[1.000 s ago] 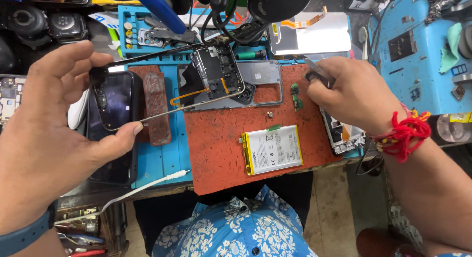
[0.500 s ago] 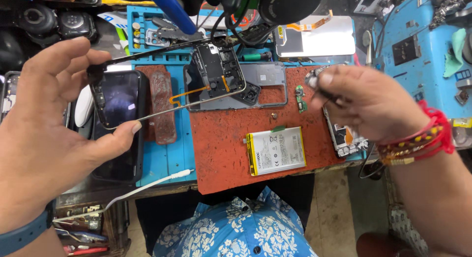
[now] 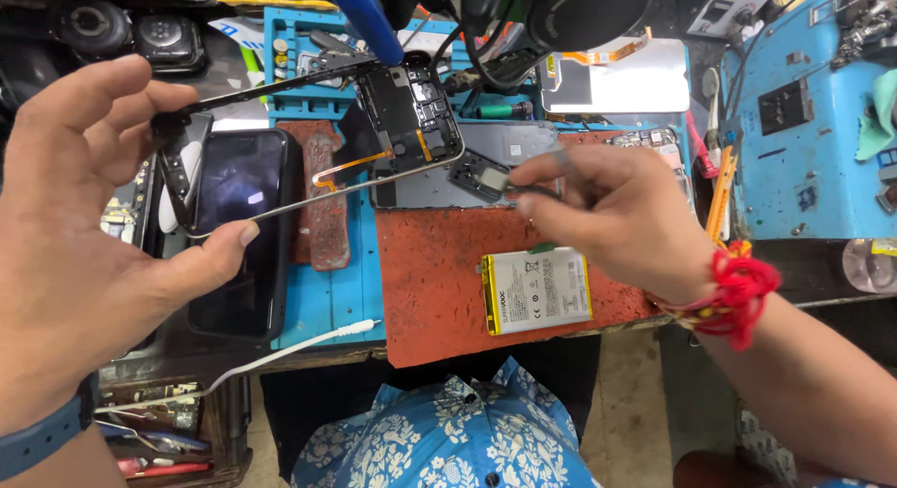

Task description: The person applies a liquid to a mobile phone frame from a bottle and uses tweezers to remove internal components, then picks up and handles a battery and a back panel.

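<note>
Hands: two bare hands work over a messy repair bench.
Left hand: the left hand [image 3: 89, 236] grips the phone frame [image 3: 308, 142] by its left end, thumb under the bottom rail and fingers over the top.
Phone frame: it is lifted off the bench, above the left part of the red mat [image 3: 439, 282]. Its long side runs left to right. The end with the boards and the orange ribbon points toward the right hand.
Right hand: the right hand [image 3: 612, 222] pinches a small dark part [image 3: 481, 177] between thumb and fingertips. It wears a red thread at the wrist.
Small dark part: it sits just beside the right end of the frame, touching or almost touching; I cannot tell which.
Which hand is nearer: the right hand is nearer to that open end. The frame lies to its left.
Battery: a flat white battery [image 3: 537, 290] lies on the mat near its front edge, under the right hand.
Black phone: a black phone [image 3: 241, 231] lies on the blue mat [image 3: 327, 297], under the frame.
White cable: a white cable [image 3: 280, 353] runs along the front edge of the bench.
</note>
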